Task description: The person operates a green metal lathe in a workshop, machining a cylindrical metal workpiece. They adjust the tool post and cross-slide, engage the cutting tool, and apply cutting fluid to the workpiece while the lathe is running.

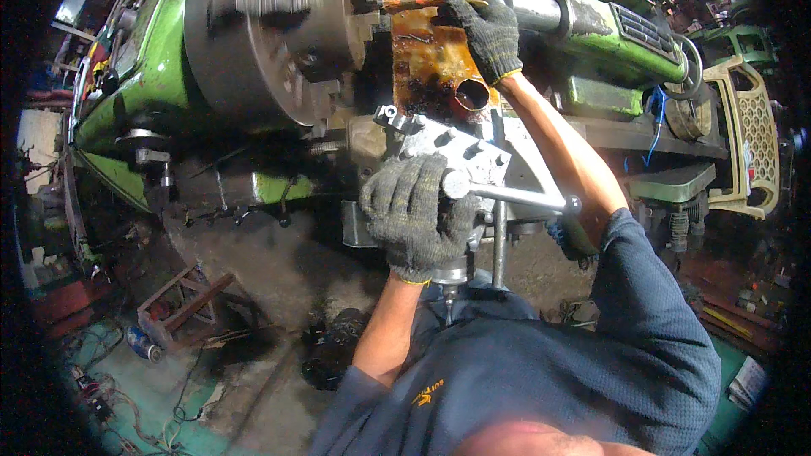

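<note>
My right hand (488,32), in a dark grey knit glove, is closed around a thin brush (414,3) with an orange-brown handle. The brush points left, its far end close to the jaws of the lathe chuck (279,25), which looks blurred as if turning. Below that hand stands a brown, oily sheet (427,51) with a round tube opening (471,95) at its lower edge. My left hand (416,215), gloved too, is curled over the left side of the metal tool post (456,152); its fingertips are hidden. A lever handle (515,195) sticks out to the right from the post's top.
The green tailstock (621,38) with its handwheel (688,67) lies to the right. The green headstock (139,59) is at the left. A rusty metal frame (190,304) stands on the floor at lower left, near loose cables (182,414). A beige perforated crate (752,139) is at far right.
</note>
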A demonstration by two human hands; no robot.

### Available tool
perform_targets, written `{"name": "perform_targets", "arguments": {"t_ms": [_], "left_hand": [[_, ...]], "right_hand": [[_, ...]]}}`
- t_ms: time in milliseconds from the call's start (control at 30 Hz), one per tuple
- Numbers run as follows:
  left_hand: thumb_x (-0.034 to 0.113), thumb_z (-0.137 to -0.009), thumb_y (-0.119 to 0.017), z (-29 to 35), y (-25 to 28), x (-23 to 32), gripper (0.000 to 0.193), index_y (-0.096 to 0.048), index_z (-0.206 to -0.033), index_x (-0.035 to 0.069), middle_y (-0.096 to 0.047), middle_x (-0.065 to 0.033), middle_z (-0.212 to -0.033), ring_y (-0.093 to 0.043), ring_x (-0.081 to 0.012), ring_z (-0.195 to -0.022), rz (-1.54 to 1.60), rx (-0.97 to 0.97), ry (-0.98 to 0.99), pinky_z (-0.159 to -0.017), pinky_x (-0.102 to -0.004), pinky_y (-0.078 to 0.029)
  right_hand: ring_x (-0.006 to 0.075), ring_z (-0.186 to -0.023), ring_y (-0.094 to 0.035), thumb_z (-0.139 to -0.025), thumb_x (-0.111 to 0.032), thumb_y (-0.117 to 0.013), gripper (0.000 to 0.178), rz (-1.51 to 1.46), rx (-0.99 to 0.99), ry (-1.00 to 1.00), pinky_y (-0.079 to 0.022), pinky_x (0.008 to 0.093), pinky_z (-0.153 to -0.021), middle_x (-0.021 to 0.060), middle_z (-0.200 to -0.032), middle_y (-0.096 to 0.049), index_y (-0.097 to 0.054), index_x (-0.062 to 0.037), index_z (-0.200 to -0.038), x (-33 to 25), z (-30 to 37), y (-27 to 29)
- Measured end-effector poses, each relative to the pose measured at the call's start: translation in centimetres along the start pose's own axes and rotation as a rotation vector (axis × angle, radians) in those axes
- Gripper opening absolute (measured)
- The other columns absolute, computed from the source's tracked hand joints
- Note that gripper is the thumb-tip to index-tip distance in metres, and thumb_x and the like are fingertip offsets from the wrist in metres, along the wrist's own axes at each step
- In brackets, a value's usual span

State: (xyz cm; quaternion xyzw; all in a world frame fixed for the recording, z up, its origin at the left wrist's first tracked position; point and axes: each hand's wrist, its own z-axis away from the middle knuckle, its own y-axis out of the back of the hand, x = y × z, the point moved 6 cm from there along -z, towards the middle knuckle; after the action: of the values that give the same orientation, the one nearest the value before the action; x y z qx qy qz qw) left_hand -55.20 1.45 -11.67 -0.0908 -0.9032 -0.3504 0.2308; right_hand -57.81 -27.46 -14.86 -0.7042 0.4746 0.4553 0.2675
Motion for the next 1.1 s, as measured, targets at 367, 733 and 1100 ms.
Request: {"name": "perform_targets", "arguments": {"t_ms": [367,733,1100], "left_hand": [[0.039,-0.085,-0.070,0.1,-0.3,0.1,0.044,-0.070,-0.112,0.005,-0.069,-0.0143,-0.110,-0.062,-0.0371,-0.104,0.054,-0.056,-0.013,-0.095,-0.0526,-0.043],[0.040,-0.085,-0.070,0.2,-0.4,0.3,0.044,-0.070,-0.113,0.005,-0.069,-0.0142,-0.110,-0.062,-0.0377,-0.103,0.043,-0.044,-0.019,-0.094,-0.0521,-0.043],[0.040,-0.086,-0.069,0.5,-0.2,-0.2,0.044,-0.070,-0.113,0.005,-0.069,-0.0142,-0.109,-0.061,-0.0382,-0.102,0.006,-0.035,0.007,-0.093,-0.0516,-0.043]], "right_hand": [[0.0215,-0.095,-0.074,-0.097,-0.015,-0.068,0.024,0.047,-0.070,-0.068,-0.059,0.0302,-0.085,0.0124,-0.105,-0.075,-0.069,0.0016,-0.115,2.0,-1.0,0.1],[0.0166,-0.091,-0.074,-0.093,-0.018,-0.072,0.021,0.070,-0.120,-0.033,-0.057,0.0297,-0.083,0.0089,-0.100,-0.077,-0.074,-0.0054,-0.110,3.9,-2.7,0.4],[0.0118,-0.084,-0.073,-0.091,-0.023,-0.074,0.022,0.229,-0.034,-0.051,-0.058,0.0280,-0.074,0.0082,-0.092,-0.077,-0.076,-0.0052,-0.104,-1.5,-1.2,2.3]]}}
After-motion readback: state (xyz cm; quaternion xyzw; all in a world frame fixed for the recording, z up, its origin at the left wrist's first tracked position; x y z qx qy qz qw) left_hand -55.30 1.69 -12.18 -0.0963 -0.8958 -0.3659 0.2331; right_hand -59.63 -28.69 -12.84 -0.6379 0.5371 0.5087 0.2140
